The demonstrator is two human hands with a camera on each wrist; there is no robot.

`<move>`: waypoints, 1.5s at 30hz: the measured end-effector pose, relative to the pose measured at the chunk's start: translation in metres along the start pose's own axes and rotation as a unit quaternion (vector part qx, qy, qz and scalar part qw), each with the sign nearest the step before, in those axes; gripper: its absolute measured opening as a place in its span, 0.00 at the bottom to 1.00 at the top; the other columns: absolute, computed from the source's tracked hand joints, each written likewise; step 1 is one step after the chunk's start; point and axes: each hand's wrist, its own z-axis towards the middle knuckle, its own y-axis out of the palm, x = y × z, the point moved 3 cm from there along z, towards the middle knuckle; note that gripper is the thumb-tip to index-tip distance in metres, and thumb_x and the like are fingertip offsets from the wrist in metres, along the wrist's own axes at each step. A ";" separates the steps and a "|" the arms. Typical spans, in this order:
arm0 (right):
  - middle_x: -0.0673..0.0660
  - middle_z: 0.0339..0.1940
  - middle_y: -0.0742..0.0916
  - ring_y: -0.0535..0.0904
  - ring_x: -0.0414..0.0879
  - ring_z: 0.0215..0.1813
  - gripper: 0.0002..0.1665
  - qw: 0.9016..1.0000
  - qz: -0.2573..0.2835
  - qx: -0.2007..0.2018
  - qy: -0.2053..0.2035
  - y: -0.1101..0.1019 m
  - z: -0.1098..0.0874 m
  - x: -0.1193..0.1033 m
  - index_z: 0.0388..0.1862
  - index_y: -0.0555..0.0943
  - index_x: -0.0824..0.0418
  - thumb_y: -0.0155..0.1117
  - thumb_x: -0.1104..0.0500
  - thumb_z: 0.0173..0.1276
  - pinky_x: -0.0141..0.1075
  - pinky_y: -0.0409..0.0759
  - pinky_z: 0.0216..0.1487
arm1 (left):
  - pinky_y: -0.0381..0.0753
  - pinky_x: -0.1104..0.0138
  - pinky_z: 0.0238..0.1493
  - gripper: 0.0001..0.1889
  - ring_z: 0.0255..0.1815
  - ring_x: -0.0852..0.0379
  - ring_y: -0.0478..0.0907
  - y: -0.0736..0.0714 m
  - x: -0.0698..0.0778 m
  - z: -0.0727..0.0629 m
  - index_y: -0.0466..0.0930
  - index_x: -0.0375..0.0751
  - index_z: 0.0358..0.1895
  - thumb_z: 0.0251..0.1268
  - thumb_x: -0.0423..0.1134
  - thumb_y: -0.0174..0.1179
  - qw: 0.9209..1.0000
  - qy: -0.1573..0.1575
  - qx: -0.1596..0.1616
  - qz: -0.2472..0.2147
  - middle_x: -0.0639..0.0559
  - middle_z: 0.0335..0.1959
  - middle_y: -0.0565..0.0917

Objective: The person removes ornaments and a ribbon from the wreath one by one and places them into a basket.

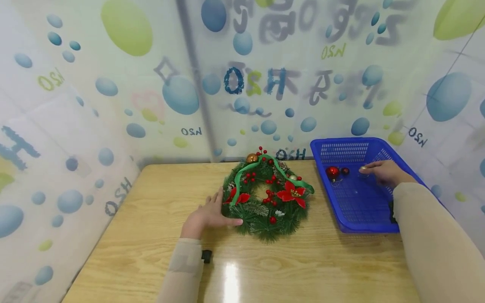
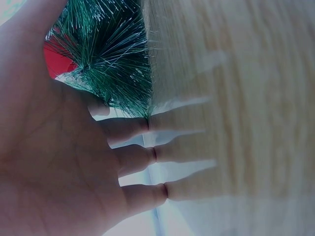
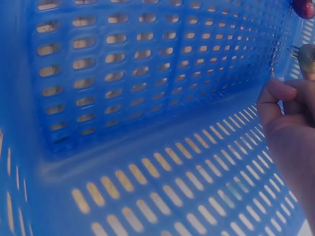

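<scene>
A green Christmas wreath [image 1: 251,216] lies on the table, dressed with red poinsettias, berries and a green ribbon [image 1: 238,179]. My left hand [image 1: 212,214] rests at its left side, fingers straight and fingertips on the tabletop; in the left wrist view the palm [image 2: 64,162] is beside the green needles [image 2: 118,59]. My right hand [image 1: 388,173] reaches into the blue basket [image 1: 342,225] and pinches a small gold bauble [image 1: 362,169]. The right wrist view shows that bauble [image 3: 307,58] at the fingers, partly cut off by the frame edge.
A red bauble [image 1: 332,172] and a smaller dark red one [image 1: 345,171] lie in the basket, left of my right hand. The wooden table [image 1: 151,244] meets a patterned wall covering [image 1: 242,122] at the back. A black object [image 1: 206,256] shows by my left sleeve.
</scene>
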 end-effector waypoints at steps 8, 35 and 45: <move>0.42 0.18 0.65 0.62 0.39 0.24 0.45 1.000 -0.017 -0.009 -0.002 0.003 -0.007 -0.004 0.79 0.61 0.80 0.64 0.49 0.80 0.37 0.71 0.34 | 0.44 0.30 0.85 0.76 0.90 0.29 0.39 -0.001 0.000 0.000 0.27 0.45 0.88 0.53 0.79 0.69 1.000 0.002 -0.002 -0.001 0.37 0.90 0.44; 0.38 0.15 0.65 0.62 0.36 0.19 0.41 0.998 0.005 -0.003 -0.058 -0.018 -0.011 -0.052 0.80 0.63 0.78 0.60 0.50 0.84 0.34 0.70 0.27 | 0.45 0.31 0.85 0.76 0.90 0.30 0.37 -0.004 0.002 -0.001 0.26 0.46 0.88 0.53 0.78 0.70 1.000 0.001 -0.009 -0.012 0.40 0.91 0.42; 0.39 0.14 0.62 0.58 0.38 0.20 0.44 0.996 0.002 -0.011 -0.084 -0.014 -0.013 -0.099 0.83 0.62 0.73 0.61 0.45 0.83 0.36 0.67 0.28 | 0.46 0.31 0.85 0.76 0.90 0.29 0.38 -0.003 0.001 -0.001 0.27 0.45 0.88 0.53 0.79 0.69 1.000 0.004 -0.009 -0.008 0.39 0.91 0.43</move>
